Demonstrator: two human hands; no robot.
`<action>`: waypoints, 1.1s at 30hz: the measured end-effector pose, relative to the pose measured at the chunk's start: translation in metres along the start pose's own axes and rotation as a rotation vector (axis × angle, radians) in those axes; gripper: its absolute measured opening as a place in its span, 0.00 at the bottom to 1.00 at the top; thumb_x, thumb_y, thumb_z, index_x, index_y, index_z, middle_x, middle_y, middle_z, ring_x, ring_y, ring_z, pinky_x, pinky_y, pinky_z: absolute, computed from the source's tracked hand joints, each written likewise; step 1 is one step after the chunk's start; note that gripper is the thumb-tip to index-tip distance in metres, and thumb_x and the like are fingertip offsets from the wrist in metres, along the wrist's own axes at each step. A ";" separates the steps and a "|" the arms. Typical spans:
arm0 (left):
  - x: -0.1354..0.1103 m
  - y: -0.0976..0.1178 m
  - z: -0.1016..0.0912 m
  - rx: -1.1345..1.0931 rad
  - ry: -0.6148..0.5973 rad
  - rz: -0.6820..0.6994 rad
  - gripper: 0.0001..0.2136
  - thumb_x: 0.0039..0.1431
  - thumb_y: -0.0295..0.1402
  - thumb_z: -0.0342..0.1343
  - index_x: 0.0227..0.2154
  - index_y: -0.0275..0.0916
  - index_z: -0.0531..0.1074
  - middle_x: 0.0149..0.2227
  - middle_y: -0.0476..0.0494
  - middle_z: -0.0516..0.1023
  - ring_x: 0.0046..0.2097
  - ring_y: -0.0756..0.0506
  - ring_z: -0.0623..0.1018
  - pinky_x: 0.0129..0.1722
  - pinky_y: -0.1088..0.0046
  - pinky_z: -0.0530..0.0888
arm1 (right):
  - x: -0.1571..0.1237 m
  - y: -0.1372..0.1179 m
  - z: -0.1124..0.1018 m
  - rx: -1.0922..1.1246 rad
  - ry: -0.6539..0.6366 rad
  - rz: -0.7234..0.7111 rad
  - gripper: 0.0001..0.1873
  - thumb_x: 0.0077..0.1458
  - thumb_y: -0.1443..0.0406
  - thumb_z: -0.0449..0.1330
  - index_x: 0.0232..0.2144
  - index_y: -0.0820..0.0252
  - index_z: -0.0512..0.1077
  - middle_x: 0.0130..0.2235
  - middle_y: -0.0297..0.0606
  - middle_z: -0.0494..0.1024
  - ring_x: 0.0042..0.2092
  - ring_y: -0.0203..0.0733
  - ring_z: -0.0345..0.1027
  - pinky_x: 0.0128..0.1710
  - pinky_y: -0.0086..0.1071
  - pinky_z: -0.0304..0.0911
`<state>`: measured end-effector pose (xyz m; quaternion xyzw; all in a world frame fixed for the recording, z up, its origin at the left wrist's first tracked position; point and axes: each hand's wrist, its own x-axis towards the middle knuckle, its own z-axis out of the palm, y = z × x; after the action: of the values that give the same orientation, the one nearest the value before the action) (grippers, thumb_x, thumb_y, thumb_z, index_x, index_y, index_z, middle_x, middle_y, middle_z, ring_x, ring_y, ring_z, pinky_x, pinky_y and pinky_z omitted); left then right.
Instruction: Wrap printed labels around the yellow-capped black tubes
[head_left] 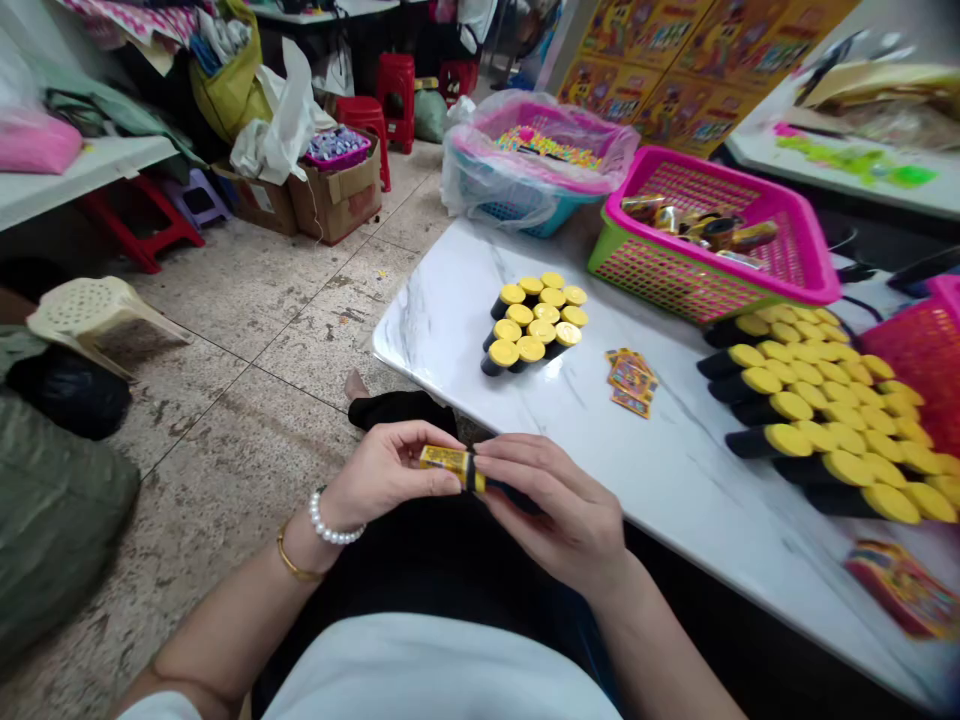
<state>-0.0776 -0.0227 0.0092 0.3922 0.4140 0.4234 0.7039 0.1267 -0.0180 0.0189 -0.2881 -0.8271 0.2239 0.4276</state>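
Over my lap, both hands grip one small black tube (466,470) with a yellow label around its left end. My left hand (386,472), with a pearl bracelet and a gold bangle at the wrist, pinches the labelled end. My right hand (559,510) is closed round the dark end. On the white marble table (675,470) a small stack of black tubes with yellow caps (534,322) lies near the left corner, and a much larger pile of the same tubes (829,410) lies at the right. A few loose yellow-red labels (631,381) lie between the two.
A pink and green basket (712,240) with wrapped items stands at the table's back. A bag-lined basket (536,160) sits behind it. More printed labels (904,590) lie at the near right edge. Cardboard boxes (334,190), red stools (394,95) and a cream stool (94,315) stand on the floor at left.
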 end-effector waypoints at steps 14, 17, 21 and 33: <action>0.001 -0.004 0.004 0.360 0.034 0.193 0.13 0.56 0.38 0.64 0.41 0.35 0.78 0.35 0.43 0.79 0.36 0.49 0.76 0.36 0.75 0.73 | -0.017 0.009 0.031 0.301 0.261 0.388 0.14 0.51 0.71 0.68 0.41 0.55 0.78 0.36 0.38 0.83 0.35 0.41 0.79 0.36 0.34 0.76; 0.004 -0.001 0.008 0.389 0.041 0.222 0.13 0.57 0.40 0.63 0.39 0.35 0.76 0.33 0.45 0.78 0.33 0.50 0.76 0.33 0.76 0.72 | -0.018 0.007 0.035 0.535 0.235 0.633 0.11 0.54 0.66 0.68 0.42 0.57 0.78 0.36 0.38 0.84 0.34 0.40 0.79 0.35 0.33 0.77; 0.009 -0.004 0.004 0.220 -0.027 0.035 0.19 0.58 0.47 0.60 0.40 0.34 0.71 0.27 0.48 0.74 0.25 0.52 0.71 0.23 0.78 0.68 | -0.019 0.007 0.025 0.409 0.200 0.570 0.18 0.50 0.68 0.69 0.45 0.55 0.78 0.39 0.38 0.82 0.36 0.38 0.77 0.38 0.33 0.76; 0.010 -0.007 0.011 0.143 -0.087 -0.003 0.18 0.51 0.45 0.66 0.31 0.34 0.71 0.25 0.51 0.71 0.23 0.55 0.68 0.20 0.80 0.65 | -0.028 -0.001 0.030 0.673 0.166 0.878 0.10 0.47 0.62 0.72 0.31 0.59 0.77 0.27 0.34 0.82 0.27 0.36 0.76 0.30 0.28 0.74</action>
<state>-0.0626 -0.0178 0.0044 0.4588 0.4127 0.3745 0.6921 0.1141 -0.0409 -0.0130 -0.4697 -0.4758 0.6093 0.4262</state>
